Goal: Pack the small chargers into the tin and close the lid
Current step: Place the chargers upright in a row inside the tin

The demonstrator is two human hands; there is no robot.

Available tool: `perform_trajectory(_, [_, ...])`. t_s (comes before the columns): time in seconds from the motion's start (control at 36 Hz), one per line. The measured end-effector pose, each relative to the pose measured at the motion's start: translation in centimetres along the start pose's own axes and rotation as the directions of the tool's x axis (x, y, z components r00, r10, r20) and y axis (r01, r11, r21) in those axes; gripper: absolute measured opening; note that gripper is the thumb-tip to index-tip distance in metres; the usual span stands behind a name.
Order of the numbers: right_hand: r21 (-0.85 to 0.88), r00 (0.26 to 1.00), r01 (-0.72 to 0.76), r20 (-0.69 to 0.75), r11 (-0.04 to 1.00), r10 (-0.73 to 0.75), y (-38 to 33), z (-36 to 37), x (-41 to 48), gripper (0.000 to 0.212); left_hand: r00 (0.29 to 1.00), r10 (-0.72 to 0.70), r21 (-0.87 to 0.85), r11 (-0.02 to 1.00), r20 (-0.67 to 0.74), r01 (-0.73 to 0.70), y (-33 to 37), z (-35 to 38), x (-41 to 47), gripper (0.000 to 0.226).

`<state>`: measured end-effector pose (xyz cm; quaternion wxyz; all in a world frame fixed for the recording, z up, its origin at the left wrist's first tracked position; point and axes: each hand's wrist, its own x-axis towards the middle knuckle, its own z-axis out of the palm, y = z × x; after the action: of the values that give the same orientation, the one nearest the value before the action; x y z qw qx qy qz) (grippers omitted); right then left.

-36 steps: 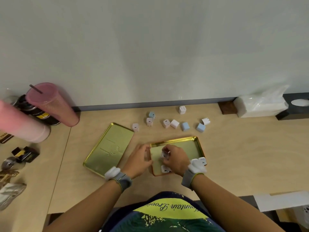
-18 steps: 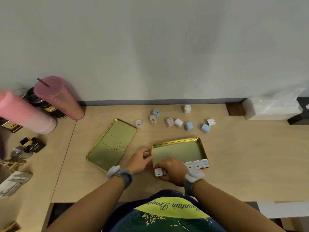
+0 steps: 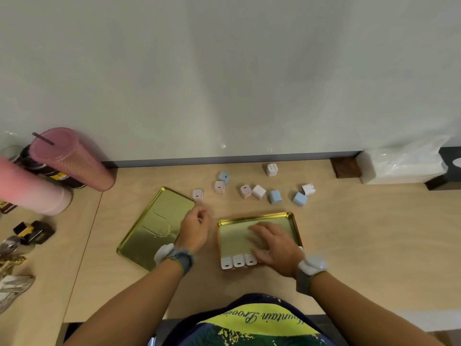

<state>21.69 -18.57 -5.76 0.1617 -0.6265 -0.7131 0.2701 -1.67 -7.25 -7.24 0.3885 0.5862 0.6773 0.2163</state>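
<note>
The gold tin (image 3: 254, 216) lies open on the wooden desk. A row of white chargers (image 3: 238, 261) stands along its near wall. My right hand (image 3: 274, 243) hovers over the tin with fingers spread and nothing in it, hiding part of the row. My left hand (image 3: 195, 227) is lifted just left of the tin, fingers loosely curled and empty, over the edge of the gold lid (image 3: 152, 228), which lies flat to the left. Several loose pink, white and blue chargers (image 3: 258, 191) lie scattered behind the tin; a pink charger (image 3: 197, 195) sits just beyond my left hand.
Two pink tumblers (image 3: 72, 158) and dark jars stand at the far left, with small dark boxes and keys below them. A white tissue pack (image 3: 401, 166) and a small wooden block (image 3: 345, 167) sit at the back right against the wall.
My right hand has set a charger into the near row and lifted, open, over the tin. My left hand has let go of the tin's left edge and moved away toward the back left.
</note>
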Motion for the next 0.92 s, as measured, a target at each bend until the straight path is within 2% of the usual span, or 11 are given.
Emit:
perform_trajectory(0.08, [0.060,0.984,-0.110,-0.138,0.992,0.117,1.7,-2.1,1.2,0.039,0.995,0.101,0.016,0.995,-0.026,-0.101,2.0,0.2,1.5,0.007])
perform_trajectory(0.17, [0.080,0.950,-0.249,-0.175,0.965,0.259,3.0,-4.3,2.9,0.028,0.975,0.211,0.028,0.977,0.068,-0.213,4.7,1.2,2.9,0.008])
perform_trajectory(0.31, [0.128,0.884,-0.407,-0.193,0.904,0.425,4.8,-7.0,5.5,0.027,0.914,0.362,0.137,0.911,0.181,-0.388,9.6,4.5,4.2,0.012])
perform_trajectory(0.39, [0.138,0.841,-0.479,-0.211,0.867,0.498,6.2,-8.4,6.0,0.034,0.867,0.403,0.301,0.822,0.294,-0.484,11.5,6.8,4.7,0.022])
perform_trajectory(0.47, [0.093,0.810,-0.526,-0.251,0.846,0.531,8.3,-9.8,5.9,0.040,0.810,0.421,0.447,0.681,0.408,-0.580,12.5,8.7,5.2,0.035])
perform_trajectory(0.58, [0.034,0.819,-0.534,-0.224,0.845,0.528,10.6,-10.6,5.9,0.045,0.760,0.408,0.573,0.500,0.506,-0.649,12.6,9.7,6.1,0.039])
perform_trajectory(0.75, [-0.077,0.902,-0.432,-0.052,0.898,0.429,14.2,-10.8,6.3,0.054,0.732,0.383,0.599,0.420,0.564,-0.682,12.9,10.3,7.4,0.030])
perform_trajectory(0.81, [-0.076,0.918,-0.397,-0.053,0.915,0.393,14.9,-10.7,6.5,0.046,0.741,0.439,0.602,0.435,0.507,-0.670,12.7,10.0,7.3,0.032])
perform_trajectory(0.83, [-0.071,0.925,-0.379,-0.049,0.923,0.377,15.4,-10.7,6.6,0.041,0.753,0.459,0.579,0.483,0.471,-0.657,12.7,9.9,7.3,0.033])
perform_trajectory(0.86, [-0.064,0.930,-0.367,-0.046,0.928,0.364,15.8,-10.6,6.6,0.036,0.776,0.463,0.502,0.592,0.428,-0.630,12.5,9.6,7.1,0.033])
perform_trajectory(0.92, [-0.061,0.933,-0.360,-0.036,0.931,0.358,16.4,-10.6,6.6,0.031,0.829,0.433,0.224,0.822,0.354,-0.524,12.5,9.2,6.4,0.031])
